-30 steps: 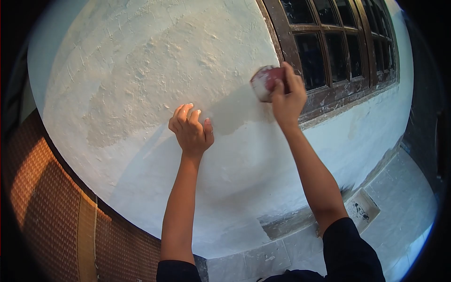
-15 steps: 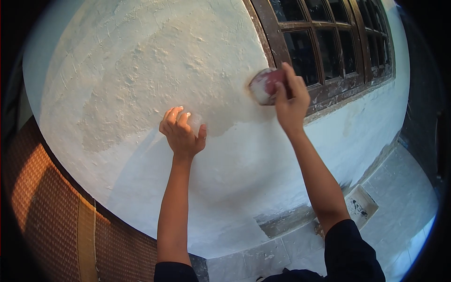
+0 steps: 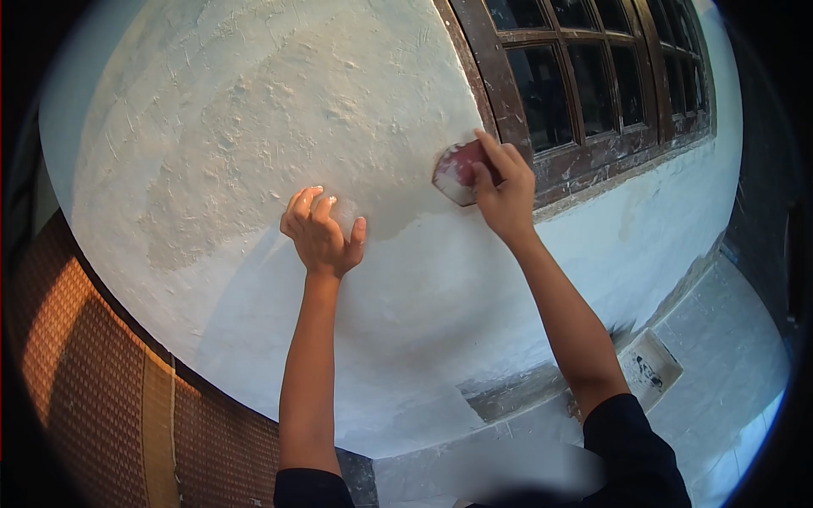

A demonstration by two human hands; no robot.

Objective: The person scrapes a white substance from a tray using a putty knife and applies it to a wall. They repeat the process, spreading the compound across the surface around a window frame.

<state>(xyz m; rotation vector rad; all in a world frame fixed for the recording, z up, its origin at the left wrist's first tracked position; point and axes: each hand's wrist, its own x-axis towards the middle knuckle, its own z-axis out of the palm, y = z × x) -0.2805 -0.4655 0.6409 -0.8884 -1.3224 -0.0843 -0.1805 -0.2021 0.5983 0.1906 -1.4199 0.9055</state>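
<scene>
A dark red putty scraper point(image 3: 461, 171), its face smeared with white, is pinched between the thumb and fingers of my right hand point(image 3: 506, 190). Its edge is against or very close to the wall point(image 3: 406, 279), just left of the window frame. My left hand point(image 3: 322, 233) is raised before the wall with curved fingers and white paste on some fingertips. A pale, roundish lump point(image 3: 345, 213) shows between its fingers and thumb; I cannot make out exactly what it is. Above both hands lies a rough, damp-looking grey patch of filler point(image 3: 279, 110).
A brown wooden window point(image 3: 584, 93) with glass panes is at the upper right. A shallow whitish tray point(image 3: 669, 366) with dark marks stands on the grey tiled floor point(image 3: 720, 322) at the lower right. Woven matting point(image 3: 93, 364) covers the lower left.
My right hand has moved left and slightly down with the scraper, which now sits farther from the window frame. The left hand has shifted only slightly left and up.
</scene>
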